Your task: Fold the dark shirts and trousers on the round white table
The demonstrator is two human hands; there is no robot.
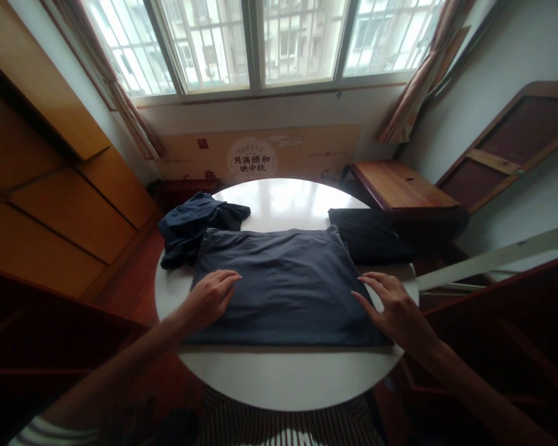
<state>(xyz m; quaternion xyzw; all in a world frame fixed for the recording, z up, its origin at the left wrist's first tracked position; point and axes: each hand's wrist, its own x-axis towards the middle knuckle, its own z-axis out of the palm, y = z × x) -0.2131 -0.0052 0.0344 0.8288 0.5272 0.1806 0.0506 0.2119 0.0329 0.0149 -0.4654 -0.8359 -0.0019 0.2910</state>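
A dark blue garment lies folded flat in a rectangle on the round white table. My left hand rests on its left edge, fingers stretched out flat on the cloth. My right hand lies on its right edge, fingers spread and slightly arched. Neither hand grips anything.
A crumpled dark blue garment sits at the table's back left. A folded black cloth lies at the back right, overhanging the rim. A wooden side table stands beyond it. Orange cabinets line the left wall, under the window.
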